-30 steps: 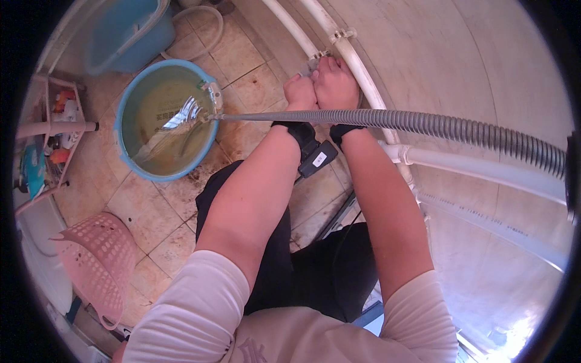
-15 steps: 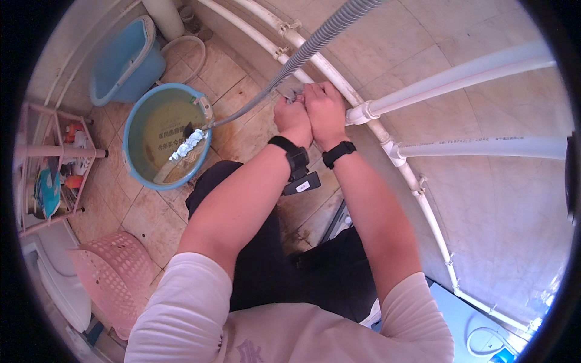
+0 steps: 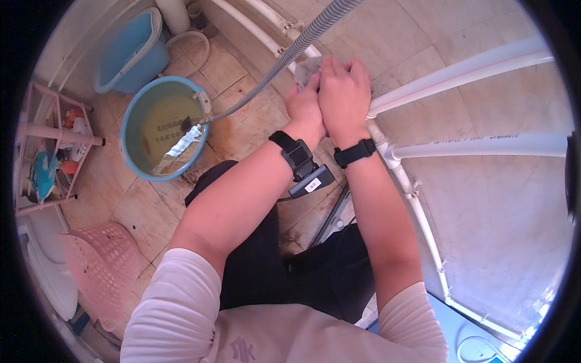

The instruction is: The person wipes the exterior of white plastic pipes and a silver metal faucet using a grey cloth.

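Observation:
A crumpled grey cloth [image 3: 306, 71] rests against the white pipe along the wall. My left hand [image 3: 304, 109] has its thumb and fingers closed on the cloth's near side. My right hand [image 3: 344, 100] is pressed beside it, fingers bent over the cloth and pipe, hiding much of both. The wrists touch or nearly touch. Black straps circle both wrists, and a small black box [image 3: 311, 181] hangs by the left one. Just left of my hands, a grey corrugated hose [image 3: 284, 63] slants down to the blue basin [image 3: 125, 142].
The basin holds cloudy water, with a silvery wrapped hose end at its rim. Behind it stands a blue tub [image 3: 130, 63]. A pink rack [image 3: 59, 142] and a pink perforated basket [image 3: 103, 263] are at left. Two thick white pipes [image 3: 478, 145] branch off rightward.
Both hands have shifted slightly up and right along the pipe. More of the grey cloth shows above them, and the right hand's fingers now reach over it. The view has shifted a little.

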`<state>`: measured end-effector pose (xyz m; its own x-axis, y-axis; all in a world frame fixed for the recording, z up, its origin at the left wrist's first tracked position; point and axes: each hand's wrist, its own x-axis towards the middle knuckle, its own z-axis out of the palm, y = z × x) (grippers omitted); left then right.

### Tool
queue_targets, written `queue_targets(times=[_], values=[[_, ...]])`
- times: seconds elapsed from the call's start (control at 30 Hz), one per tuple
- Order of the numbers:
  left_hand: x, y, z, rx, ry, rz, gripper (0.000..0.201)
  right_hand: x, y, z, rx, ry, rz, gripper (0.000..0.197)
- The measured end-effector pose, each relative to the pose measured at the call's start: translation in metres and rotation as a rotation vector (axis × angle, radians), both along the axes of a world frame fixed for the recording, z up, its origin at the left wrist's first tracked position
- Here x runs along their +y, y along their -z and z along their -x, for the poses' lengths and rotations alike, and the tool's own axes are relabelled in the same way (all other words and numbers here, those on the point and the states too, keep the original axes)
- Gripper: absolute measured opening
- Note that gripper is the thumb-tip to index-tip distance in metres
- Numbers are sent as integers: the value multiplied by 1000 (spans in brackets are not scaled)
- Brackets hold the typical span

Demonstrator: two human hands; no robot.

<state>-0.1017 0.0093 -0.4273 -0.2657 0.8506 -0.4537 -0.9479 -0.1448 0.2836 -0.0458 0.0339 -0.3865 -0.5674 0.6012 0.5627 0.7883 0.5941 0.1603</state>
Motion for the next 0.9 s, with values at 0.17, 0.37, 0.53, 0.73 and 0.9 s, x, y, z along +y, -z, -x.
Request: queue_targets(times=[0.17, 0.37, 0.53, 0.73, 0.9], values=[[5, 9, 11, -5, 75, 104, 26, 6, 7, 10, -22, 13, -7, 16], [17, 1, 14, -5, 44, 97, 16, 29, 11, 14, -54, -36, 188, 16], [32, 21, 25, -15, -70, -28, 14, 43, 18, 30, -70, -50, 175, 15], [66, 46, 60, 462, -167, 138, 15, 68, 16, 72, -31, -133, 115, 11], [67, 33, 63, 52, -273, -56, 13, 77, 13, 76, 35, -142, 173, 12]])
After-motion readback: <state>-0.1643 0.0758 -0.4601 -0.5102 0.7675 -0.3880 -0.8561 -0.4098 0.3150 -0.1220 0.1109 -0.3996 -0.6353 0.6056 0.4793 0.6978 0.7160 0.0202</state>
